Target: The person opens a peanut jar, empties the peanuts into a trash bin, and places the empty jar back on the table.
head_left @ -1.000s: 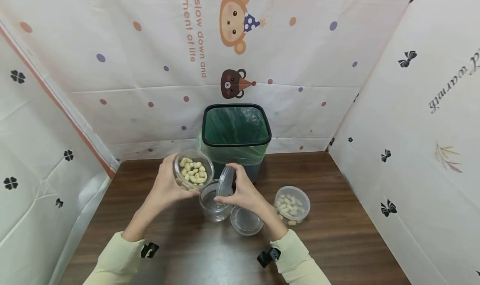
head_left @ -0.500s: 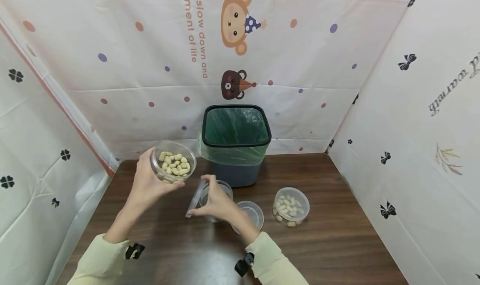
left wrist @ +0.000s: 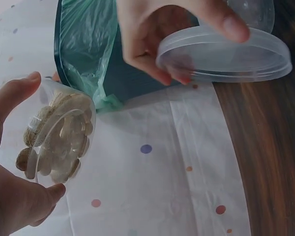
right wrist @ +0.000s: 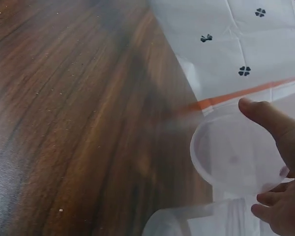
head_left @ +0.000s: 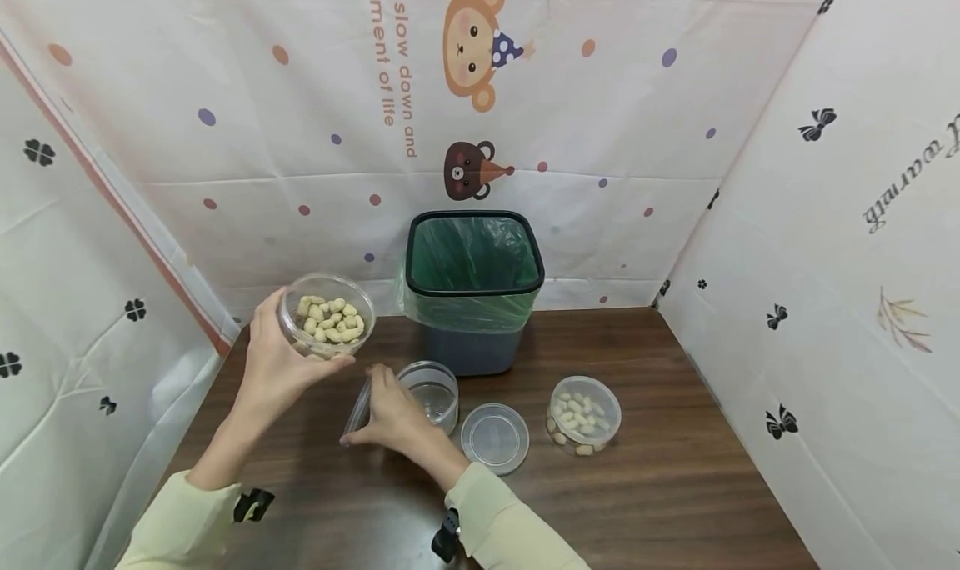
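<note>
My left hand (head_left: 273, 366) grips a clear round tub of peanuts (head_left: 327, 312) from its left side, raised above the table and tilted. In the left wrist view, the peanuts (left wrist: 64, 132) show through the tub's wall. My right hand (head_left: 397, 412) pinches a clear round lid (head_left: 359, 409) by its rim, the lid held on edge; its flat face shows in the right wrist view. Just behind that hand stands an uncovered clear tub (head_left: 442, 395) with no peanuts visible inside. A second lid (head_left: 495, 438) lies flat on the table to the right.
On the right stands a lidded tub of peanuts (head_left: 583, 416). A dark bin (head_left: 474, 337) with a green liner stands at the table's back edge. Printed cloth (head_left: 300, 137) hangs behind and along both sides of the brown wooden table (head_left: 645, 503).
Both hands have moved left, the left one also slightly up with its peanut tub. The right hand has carried its lid left and away from over the uncovered tub, which shows more now.
</note>
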`<state>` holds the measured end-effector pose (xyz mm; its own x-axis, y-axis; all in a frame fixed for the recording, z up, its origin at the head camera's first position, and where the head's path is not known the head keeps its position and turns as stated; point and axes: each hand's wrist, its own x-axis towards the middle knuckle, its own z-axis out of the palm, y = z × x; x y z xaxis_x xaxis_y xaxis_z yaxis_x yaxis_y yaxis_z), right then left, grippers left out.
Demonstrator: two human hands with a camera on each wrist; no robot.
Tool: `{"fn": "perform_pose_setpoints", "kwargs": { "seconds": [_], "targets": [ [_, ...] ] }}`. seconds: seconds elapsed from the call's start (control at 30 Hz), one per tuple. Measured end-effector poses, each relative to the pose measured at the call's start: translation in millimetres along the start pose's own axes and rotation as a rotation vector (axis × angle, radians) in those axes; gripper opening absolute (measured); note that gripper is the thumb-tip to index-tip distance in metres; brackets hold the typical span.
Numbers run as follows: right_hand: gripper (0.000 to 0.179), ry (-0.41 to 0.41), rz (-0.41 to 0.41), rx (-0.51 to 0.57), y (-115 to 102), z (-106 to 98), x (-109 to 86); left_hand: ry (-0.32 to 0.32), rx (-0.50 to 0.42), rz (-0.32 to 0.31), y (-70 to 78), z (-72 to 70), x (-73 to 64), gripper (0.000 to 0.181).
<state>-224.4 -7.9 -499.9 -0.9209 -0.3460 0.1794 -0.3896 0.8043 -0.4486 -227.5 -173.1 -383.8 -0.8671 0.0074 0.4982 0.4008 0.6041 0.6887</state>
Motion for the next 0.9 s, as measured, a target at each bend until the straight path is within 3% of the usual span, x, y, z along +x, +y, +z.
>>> {"fn": "perform_pose_setpoints", "kwargs": {
  "seconds": [0.1, 0.3, 0.37, 0.6, 0.8, 0.9],
  "targets": [
    [0.112, -0.001, -0.021, 0.026, -6.1, -2.1, 3.7, -0.001, 0.005, -0.001, -1.7, -0.9, -1.6, 0.129],
    [0.114, -0.002, -0.077, 0.225, -16.2, 4.0, 15.5, -0.007, 0.008, 0.006, -3.3, 0.1, -2.3, 0.130],
    [0.113, -0.002, -0.041, 0.238, -17.9, 8.1, 17.5, -0.011, 0.000, 0.004, -3.6, 1.5, -2.8, 0.130],
    [0.102, 0.005, 0.194, 0.117, -18.2, 13.5, 15.0, -0.013, -0.017, -0.001, -5.0, 5.8, -3.3, 0.130],
    [0.101, 0.054, 0.234, 0.213, -9.5, 27.3, 10.1, -0.030, -0.010, 0.005, -5.6, 11.0, -2.8, 0.131],
    [0.099, 0.080, 0.269, 0.211, -4.2, 37.7, 7.3, -0.035, -0.007, 0.009, -5.6, 15.1, -2.6, 0.130]
  ]
}}
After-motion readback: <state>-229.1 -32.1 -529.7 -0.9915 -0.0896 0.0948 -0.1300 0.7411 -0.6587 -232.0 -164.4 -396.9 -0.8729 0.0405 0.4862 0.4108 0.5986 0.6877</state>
